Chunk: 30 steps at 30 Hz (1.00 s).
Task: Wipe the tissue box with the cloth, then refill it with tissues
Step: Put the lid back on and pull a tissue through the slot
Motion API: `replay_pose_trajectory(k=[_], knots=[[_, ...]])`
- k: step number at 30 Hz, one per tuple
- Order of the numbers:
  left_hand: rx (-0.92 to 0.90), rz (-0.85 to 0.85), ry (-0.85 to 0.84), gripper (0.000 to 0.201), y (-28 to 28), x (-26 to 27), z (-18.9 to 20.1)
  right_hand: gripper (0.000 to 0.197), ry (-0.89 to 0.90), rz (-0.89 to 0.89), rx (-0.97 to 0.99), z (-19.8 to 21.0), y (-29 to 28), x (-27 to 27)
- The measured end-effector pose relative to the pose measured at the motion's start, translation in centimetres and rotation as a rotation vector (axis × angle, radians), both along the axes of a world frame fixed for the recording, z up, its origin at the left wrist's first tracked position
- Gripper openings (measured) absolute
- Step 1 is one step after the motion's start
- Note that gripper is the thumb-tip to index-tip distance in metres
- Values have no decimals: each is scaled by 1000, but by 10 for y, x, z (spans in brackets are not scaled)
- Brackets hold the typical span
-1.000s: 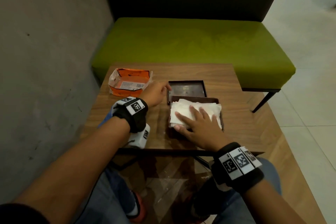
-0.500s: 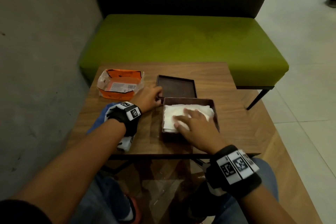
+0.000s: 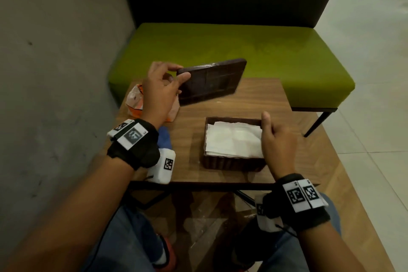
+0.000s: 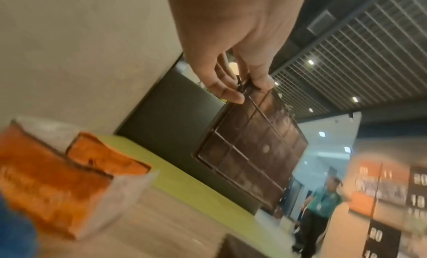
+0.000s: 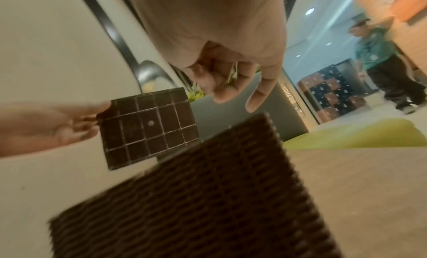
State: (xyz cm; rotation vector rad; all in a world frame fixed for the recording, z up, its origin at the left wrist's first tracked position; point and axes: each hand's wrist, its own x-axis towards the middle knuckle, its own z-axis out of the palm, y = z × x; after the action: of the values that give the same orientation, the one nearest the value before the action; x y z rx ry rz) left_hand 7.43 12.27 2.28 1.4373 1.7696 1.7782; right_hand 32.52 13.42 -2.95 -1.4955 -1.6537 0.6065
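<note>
The brown woven tissue box (image 3: 231, 164) stands open on the wooden table (image 3: 254, 99), filled with a stack of white tissues (image 3: 231, 139). My left hand (image 3: 176, 77) pinches a corner of the box's dark brown lid (image 3: 212, 81) and holds it tilted in the air behind the box. In the left wrist view thumb and fingers (image 4: 261, 83) clamp the lid (image 4: 251, 148) at its edge. My right hand (image 3: 276, 137) hovers at the box's right rim, fingers loosely curled and holding nothing. A blue cloth (image 3: 164, 139) lies half hidden behind my left wrist.
An orange tissue pack (image 3: 134, 101) lies at the table's back left, under my left hand. A green bench (image 3: 242, 51) stands beyond the table, with a concrete wall (image 3: 55, 73) on the left. A person in a green shirt (image 5: 381, 52) stands far off on the right.
My left hand has lifted the lid off the table and tipped it up in the air. My right hand has come off the tissues and moved to the box's right side.
</note>
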Motion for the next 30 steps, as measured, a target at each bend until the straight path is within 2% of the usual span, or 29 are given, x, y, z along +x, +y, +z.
replay_pose_trajectory(k=[2, 4, 5, 7, 8, 11, 16, 21, 30], knots=[[-55, -56, -153, 10, -8, 8, -2, 44, 100, 14, 24, 3, 2, 6], [-109, -100, -234, 4, -12, 18, -10, 16, 177, 81, 28, 13, 2, 11], [-138, -110, -261, 6, -12, 23, -18, 13, 212, 125, -14, 21, -1, 14], [-201, -133, -333, 10, -12, 38, -32, 24, 214, 205, -155, 27, -5, 18], [-244, -139, -363, 11, -12, 45, -39, 23, 207, 220, -217, 25, -5, 19], [-347, -96, -416, 17, -10, 62, -56, 16, 187, 180, -213, 4, -2, 17], [-354, -6, -292, 23, 1, 69, -72, 35, -23, 70, -151, -33, 14, 19], [-318, 90, -95, 23, 5, 73, -89, 31, -12, 81, -180, -43, 20, 17], [-374, 120, -41, 20, 16, 69, -101, 31, -6, 110, -224, -31, 23, 13]])
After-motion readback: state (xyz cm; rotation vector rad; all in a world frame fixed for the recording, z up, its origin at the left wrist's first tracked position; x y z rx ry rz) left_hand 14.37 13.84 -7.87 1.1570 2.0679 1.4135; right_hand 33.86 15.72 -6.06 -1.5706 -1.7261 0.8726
